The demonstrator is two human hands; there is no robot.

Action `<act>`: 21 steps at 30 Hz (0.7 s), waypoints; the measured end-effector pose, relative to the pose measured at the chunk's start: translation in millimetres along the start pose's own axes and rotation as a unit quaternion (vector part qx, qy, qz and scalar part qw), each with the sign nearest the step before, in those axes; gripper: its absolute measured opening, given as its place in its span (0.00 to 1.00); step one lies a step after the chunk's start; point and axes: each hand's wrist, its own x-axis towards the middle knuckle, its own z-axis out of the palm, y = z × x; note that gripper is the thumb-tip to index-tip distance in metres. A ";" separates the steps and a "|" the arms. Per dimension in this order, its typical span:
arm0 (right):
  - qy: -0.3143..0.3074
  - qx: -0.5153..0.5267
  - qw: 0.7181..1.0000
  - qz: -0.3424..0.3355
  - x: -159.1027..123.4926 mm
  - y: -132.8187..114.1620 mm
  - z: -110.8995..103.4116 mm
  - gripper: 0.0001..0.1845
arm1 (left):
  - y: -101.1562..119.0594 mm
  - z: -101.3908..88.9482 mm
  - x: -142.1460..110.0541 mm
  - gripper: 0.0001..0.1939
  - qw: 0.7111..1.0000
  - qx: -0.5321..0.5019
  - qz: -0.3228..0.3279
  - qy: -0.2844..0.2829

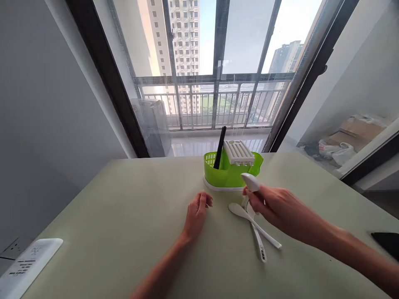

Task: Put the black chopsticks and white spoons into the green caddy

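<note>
My right hand [272,203] grips a white spoon [250,182] by its lower part, with the bowl raised in front of the green utensil holder [227,178]. Below that hand, two more white spoons lie crossed on the table: one spoon [239,210] on top, another spoon [259,245] beneath with dark marks on its handle end. My left hand [196,211] rests on the table left of them, fingers curled in, nothing seen in it. Black chopsticks [220,147] stand in the holder's left compartment. A white slotted rack [239,153] tops its middle.
The pale green table [124,216] ends at a glass window wall behind the holder. A white printed object [31,265] lies at the left edge, and a dark flat object [386,243] at the far right. Boxes and bags [346,145] sit beyond the table at right.
</note>
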 end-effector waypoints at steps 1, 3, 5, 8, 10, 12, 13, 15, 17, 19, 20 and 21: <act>0.027 0.023 0.999 -0.001 7.2 -5.3 -7.4 0.20 | 0.1 0.0 -0.3 0.23 1.000 0.000 -0.001 0.000; 0.072 0.050 0.996 0.002 22.8 -13.0 -18.6 0.21 | -0.2 -0.2 -1.0 0.23 1.000 -0.002 -0.002 0.000; 0.107 0.050 0.993 0.002 38.2 -17.2 -24.1 0.19 | -0.5 -0.6 -1.6 0.23 1.000 -0.007 -0.001 -0.003; 0.131 0.033 0.991 0.010 57.8 -19.2 -23.1 0.15 | -0.2 -0.9 -2.6 0.23 1.000 -0.012 -0.005 -0.007; 0.120 0.044 0.991 0.029 67.9 -19.4 -18.6 0.13 | 0.2 -1.0 -3.4 0.23 1.000 -0.013 -0.009 -0.006; 0.096 0.078 0.991 0.055 76.0 -19.1 -12.7 0.13 | 0.2 -1.0 -4.1 0.24 1.000 -0.014 -0.010 -0.007; 0.082 0.097 0.990 0.067 79.4 -18.8 -9.6 0.13 | -0.1 -1.0 -4.4 0.24 1.000 -0.015 -0.008 -0.008; 0.057 0.129 0.986 0.087 85.0 -17.7 -3.5 0.15 | -1.1 -0.9 -4.9 0.24 1.000 -0.017 -0.003 -0.011; 0.040 0.147 0.983 0.106 88.9 -16.3 1.9 0.15 | -2.3 -0.7 -5.3 0.25 1.000 -0.020 0.001 -0.012; 0.030 0.157 0.980 0.122 91.2 -14.9 5.7 0.13 | -3.2 -0.6 -5.4 0.24 1.000 -0.022 0.000 -0.013; 0.028 0.160 0.978 0.129 91.9 -14.3 6.9 0.12 | -3.5 -0.6 -5.4 0.24 1.000 -0.022 -0.001 -0.013; 0.025 0.161 0.977 0.135 92.1 -13.9 7.6 0.11 | -3.7 -0.5 -5.4 0.24 1.000 -0.022 -0.003 -0.013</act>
